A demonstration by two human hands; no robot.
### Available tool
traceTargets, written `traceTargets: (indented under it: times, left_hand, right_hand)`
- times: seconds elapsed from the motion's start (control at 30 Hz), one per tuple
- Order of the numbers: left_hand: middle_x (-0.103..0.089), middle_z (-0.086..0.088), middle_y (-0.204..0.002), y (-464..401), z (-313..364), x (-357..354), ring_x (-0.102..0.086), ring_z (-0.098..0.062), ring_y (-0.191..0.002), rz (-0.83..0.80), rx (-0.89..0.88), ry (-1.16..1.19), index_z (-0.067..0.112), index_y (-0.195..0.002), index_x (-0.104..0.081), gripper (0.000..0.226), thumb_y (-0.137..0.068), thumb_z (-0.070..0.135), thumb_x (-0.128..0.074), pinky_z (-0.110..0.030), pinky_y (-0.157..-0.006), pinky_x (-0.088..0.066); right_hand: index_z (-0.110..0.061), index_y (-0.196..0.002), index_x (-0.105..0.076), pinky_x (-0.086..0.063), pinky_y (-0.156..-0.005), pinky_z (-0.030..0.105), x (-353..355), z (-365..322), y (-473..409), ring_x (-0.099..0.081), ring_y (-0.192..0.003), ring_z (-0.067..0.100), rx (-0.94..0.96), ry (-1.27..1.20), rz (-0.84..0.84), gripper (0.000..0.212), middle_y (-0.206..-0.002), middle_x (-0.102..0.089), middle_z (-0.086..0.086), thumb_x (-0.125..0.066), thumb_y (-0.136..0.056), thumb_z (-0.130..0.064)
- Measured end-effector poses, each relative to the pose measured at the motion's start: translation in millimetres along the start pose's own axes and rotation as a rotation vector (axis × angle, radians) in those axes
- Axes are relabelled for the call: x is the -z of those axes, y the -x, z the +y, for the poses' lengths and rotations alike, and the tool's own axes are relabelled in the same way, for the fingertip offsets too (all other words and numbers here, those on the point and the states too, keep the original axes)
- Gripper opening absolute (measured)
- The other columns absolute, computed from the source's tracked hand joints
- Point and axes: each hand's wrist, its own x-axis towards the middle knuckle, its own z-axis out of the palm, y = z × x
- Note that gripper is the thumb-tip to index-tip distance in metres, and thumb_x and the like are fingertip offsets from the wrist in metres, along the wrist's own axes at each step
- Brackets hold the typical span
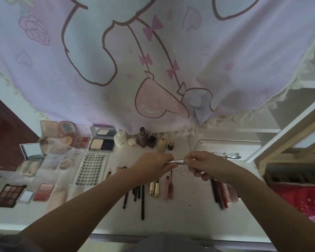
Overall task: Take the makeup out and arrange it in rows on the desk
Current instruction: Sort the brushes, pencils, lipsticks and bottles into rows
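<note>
Hands meet above the middle of the white desk [189, 211] in the head view: the left hand [153, 165] and the right hand [201, 163] are each curled round one end of a slim silver metallic makeup pen [178, 161], which is held level between them, clear of the desk surface. Whether its cap is being pulled off or pushed on cannot be told. Most of the makeup is already laid out: open palettes and compacts [44, 160] at the left, small bottles [144, 139] along the back, black pencils [140, 197] and gold tubes [154, 189] in the middle, red and dark sticks [223, 194] at the right. The step in hand is judged to be checking or closing this pen late in the arranging. Next, it would need to be set down parallel to the neighbouring sticks, in the gap between the gold tubes and the red ones.
</note>
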Motion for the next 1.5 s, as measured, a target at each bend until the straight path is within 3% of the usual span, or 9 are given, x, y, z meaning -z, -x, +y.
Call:
traceTargets:
  times: [0.1, 0.23, 0.5, 0.63, 0.77, 1.0, 1.2, 1.4, 1.5]
  left_hand:
    - [-0.047, 0.008, -0.071, -0.8, 0.9, -0.3, -0.047, -0.014, -0.062, 0.001, -0.007, -0.012, 0.021, -0.098, -0.055, 0.031, -0.097, 0.045, -0.035, -0.032, -0.061, -0.043]
    - [-0.045, 0.009, -0.069, -0.5, 0.6, -0.2, -0.045, -0.013, -0.060, -0.012, -0.015, -0.030, 0.020, -0.097, -0.055, 0.032, -0.098, 0.045, -0.035, -0.029, -0.057, -0.038]
    - [-0.047, 0.008, -0.069, -1.1, 0.9, 0.2, -0.048, -0.014, -0.060, -0.013, -0.042, -0.055, 0.020, -0.095, -0.054, 0.033, -0.098, 0.046, -0.033, -0.030, -0.058, -0.041]
    - [-0.048, 0.009, -0.070, -1.3, -0.3, -4.2, -0.047, -0.013, -0.060, -0.003, -0.059, -0.068, 0.022, -0.097, -0.055, 0.034, -0.097, 0.047, -0.033, -0.027, -0.057, -0.038]
    - [-0.047, 0.010, -0.070, 1.0, -6.5, -8.7, -0.045, -0.011, -0.059, -0.048, -0.072, -0.082, 0.024, -0.100, -0.050, 0.030, -0.097, 0.047, -0.031, -0.024, -0.054, -0.031]
    - [-0.044, 0.008, -0.070, 1.2, -21.7, -34.3, -0.042, -0.011, -0.060, -0.247, 0.105, 0.121, 0.019, -0.101, -0.042, 0.023, -0.101, 0.036, -0.026, -0.022, -0.054, -0.033]
    - [-0.058, -0.012, -0.094, -18.3, -8.9, -72.3, -0.047, -0.015, -0.071, -0.331, 0.444, 0.458, 0.010, -0.105, -0.042, 0.018, -0.100, 0.026, -0.035, -0.022, -0.053, -0.034]
    - [-0.061, -0.013, -0.086, -44.4, 14.3, -108.9, -0.061, -0.028, -0.090, -0.262, 0.572, 0.348, 0.005, -0.085, -0.059, 0.031, -0.094, 0.032, -0.047, -0.032, -0.074, -0.046]
    - [-0.064, -0.014, -0.101, -51.0, 14.8, -119.2, -0.061, -0.028, -0.097, -0.229, 0.554, 0.128, 0.003, -0.098, -0.063, 0.041, -0.094, 0.039, -0.045, -0.036, -0.081, -0.050]
  right_hand:
    - [-0.013, -0.089, -0.064, -0.030, -0.044, 0.017, -0.9, 1.2, -1.4, -0.039, -0.047, 0.006, -0.019, -0.024, 0.000, 0.038, -0.055, -0.048, -0.007, -0.043, -0.097, -0.043]
    - [-0.019, -0.095, -0.061, -0.036, -0.049, 0.017, -0.6, 0.8, -1.0, -0.047, -0.057, 0.005, -0.002, 0.034, -0.029, 0.018, -0.067, -0.056, -0.007, -0.051, -0.095, -0.034]
    - [-0.019, -0.100, -0.060, -0.042, -0.054, 0.019, 0.6, -1.0, -0.7, -0.053, -0.062, 0.005, 0.021, 0.040, -0.054, 0.014, -0.071, -0.060, -0.010, -0.055, -0.094, -0.030]
    - [-0.014, -0.096, -0.065, -0.040, -0.052, 0.018, -1.0, -0.9, -0.4, -0.051, -0.059, 0.008, -0.036, 0.026, -0.055, 0.035, -0.067, -0.061, -0.007, -0.044, -0.097, -0.042]
    - [-0.019, -0.089, -0.063, -0.043, -0.059, 0.019, 9.5, 6.9, 2.5, -0.053, -0.060, 0.004, -0.031, 0.189, -0.031, 0.020, -0.068, -0.060, -0.009, -0.047, -0.097, -0.028]
    - [-0.019, -0.096, -0.058, -0.047, -0.069, 0.024, 40.8, 57.1, 9.5, -0.064, -0.074, 0.008, -0.094, 0.232, 0.069, 0.008, -0.086, -0.070, -0.004, -0.050, -0.096, -0.017]
    - [-0.014, -0.099, -0.061, -0.050, -0.067, 0.028, 26.3, 106.8, 1.8, -0.069, -0.078, 0.014, -0.284, -0.138, 0.261, 0.012, -0.085, -0.073, 0.000, -0.050, -0.095, -0.017]
    - [-0.010, -0.097, -0.044, -0.043, -0.044, 0.017, -33.4, 123.5, -35.1, -0.063, -0.053, 0.011, -0.338, -0.024, 0.303, 0.014, -0.076, -0.070, 0.003, -0.038, -0.099, -0.023]
    - [-0.009, -0.097, -0.041, -0.051, -0.064, 0.029, -52.4, 127.9, -53.3, -0.064, -0.068, 0.019, -0.300, 0.313, 0.340, 0.019, -0.085, -0.069, 0.008, -0.037, -0.099, -0.028]
